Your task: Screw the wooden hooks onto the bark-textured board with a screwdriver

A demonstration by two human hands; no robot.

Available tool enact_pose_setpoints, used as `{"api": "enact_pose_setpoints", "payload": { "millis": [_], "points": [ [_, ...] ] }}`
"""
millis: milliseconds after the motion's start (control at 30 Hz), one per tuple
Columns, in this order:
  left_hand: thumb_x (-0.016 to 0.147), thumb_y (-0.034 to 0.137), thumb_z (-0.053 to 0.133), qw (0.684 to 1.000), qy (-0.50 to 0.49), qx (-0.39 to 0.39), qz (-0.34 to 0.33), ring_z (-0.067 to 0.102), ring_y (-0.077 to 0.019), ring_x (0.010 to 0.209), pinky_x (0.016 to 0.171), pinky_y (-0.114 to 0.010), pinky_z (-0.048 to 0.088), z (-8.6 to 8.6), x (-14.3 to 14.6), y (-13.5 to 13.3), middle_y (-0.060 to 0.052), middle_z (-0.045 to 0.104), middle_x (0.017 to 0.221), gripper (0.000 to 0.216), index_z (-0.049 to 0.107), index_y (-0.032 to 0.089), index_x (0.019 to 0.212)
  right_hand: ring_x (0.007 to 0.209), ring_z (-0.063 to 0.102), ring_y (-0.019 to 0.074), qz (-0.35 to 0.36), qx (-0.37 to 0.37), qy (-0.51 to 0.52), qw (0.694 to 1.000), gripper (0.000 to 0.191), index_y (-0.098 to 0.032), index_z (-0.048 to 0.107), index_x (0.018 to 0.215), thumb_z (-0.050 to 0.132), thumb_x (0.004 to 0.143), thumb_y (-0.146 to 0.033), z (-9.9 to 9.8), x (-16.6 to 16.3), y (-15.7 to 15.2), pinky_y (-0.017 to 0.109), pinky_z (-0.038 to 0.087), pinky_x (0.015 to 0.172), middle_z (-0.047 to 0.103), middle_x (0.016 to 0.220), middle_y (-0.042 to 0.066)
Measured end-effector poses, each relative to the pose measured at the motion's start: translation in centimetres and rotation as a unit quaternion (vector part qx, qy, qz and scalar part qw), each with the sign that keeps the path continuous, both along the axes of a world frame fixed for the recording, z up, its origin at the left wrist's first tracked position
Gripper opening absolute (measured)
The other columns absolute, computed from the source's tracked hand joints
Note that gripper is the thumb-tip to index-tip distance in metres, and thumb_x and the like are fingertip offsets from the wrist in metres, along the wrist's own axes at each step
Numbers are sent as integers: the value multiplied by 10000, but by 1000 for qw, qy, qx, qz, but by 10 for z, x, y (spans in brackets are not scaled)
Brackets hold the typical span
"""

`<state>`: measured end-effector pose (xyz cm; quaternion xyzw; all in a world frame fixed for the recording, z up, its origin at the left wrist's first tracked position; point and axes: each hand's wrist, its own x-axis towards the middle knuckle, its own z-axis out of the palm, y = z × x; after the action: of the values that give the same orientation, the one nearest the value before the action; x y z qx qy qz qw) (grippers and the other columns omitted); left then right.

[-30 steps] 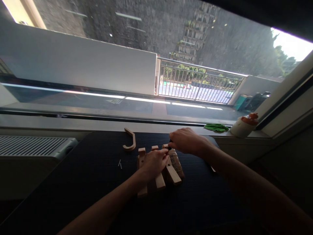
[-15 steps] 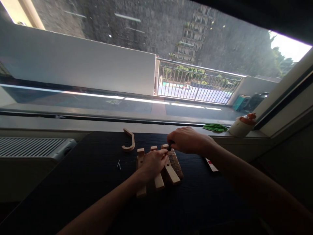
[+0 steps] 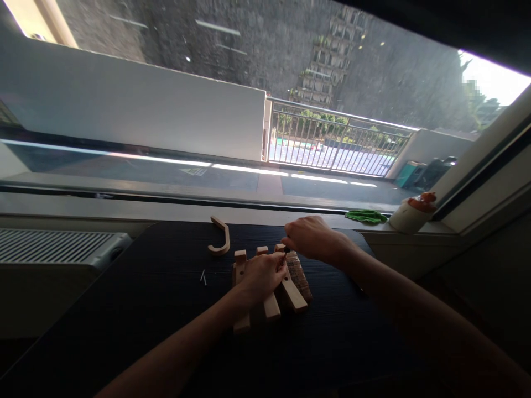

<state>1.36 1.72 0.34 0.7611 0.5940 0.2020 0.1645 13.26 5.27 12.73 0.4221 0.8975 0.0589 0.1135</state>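
My right hand (image 3: 307, 237) is closed round the dark handle of a screwdriver (image 3: 286, 251), its shaft slanting down toward the wood. Beside that shaft, my left hand (image 3: 261, 275) lies over the pieces with its fingertips pinched; what sits between them is too small to tell. Under the hands is a brown board (image 3: 299, 271), with several pale wooden hooks across it. The right wooden hook (image 3: 295, 294) shows a dark hole, and so does the left wooden hook (image 3: 240, 265). The middle wooden hook (image 3: 271, 307) is partly covered by my left hand.
A loose wooden hook (image 3: 226, 237) lies at the black table's (image 3: 166, 298) far side. Two screws (image 3: 203, 277) rest left of the board. On the windowsill are a green cloth (image 3: 365, 216) and a white pot (image 3: 409, 215) with an orange top. A radiator (image 3: 62, 249) stands at left.
My right hand has lifted and turned slightly, and more of the screwdriver's shaft shows. My right forearm now covers the card at the right. My left hand stays nearly in place.
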Motion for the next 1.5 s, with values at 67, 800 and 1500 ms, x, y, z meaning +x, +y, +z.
{"api": "enact_pose_setpoints", "payload": {
  "millis": [67, 800, 1500],
  "points": [
    [829, 343, 448, 1000, -1, -8, 7, 601, -149, 730, 609, -225, 362, 2, 1, -1, -12, 661, 794, 202, 602, 235, 902, 741, 603, 192, -1, -4, -2, 1000, 351, -138, 636, 871, 367, 869, -364, 1, 1, -1, 273, 389, 615, 656, 820, 112],
    [821, 352, 448, 1000, -9, 23, -2, 581, -138, 662, 563, -228, 315, -12, -4, 4, 10, 644, 735, 178, 582, 258, 890, 697, 590, 181, 36, -8, 6, 999, 277, -154, 628, 875, 441, 837, -354, 3, 6, 0, 254, 364, 571, 656, 779, 79],
    [824, 359, 440, 1000, 9, 20, 8, 600, -158, 724, 590, -234, 345, -9, -3, 3, -11, 661, 803, 220, 586, 248, 945, 646, 555, 155, 63, -14, 13, 998, 181, -180, 603, 898, 465, 830, -274, 6, 16, -4, 253, 283, 526, 645, 762, 47]
  ]
}}
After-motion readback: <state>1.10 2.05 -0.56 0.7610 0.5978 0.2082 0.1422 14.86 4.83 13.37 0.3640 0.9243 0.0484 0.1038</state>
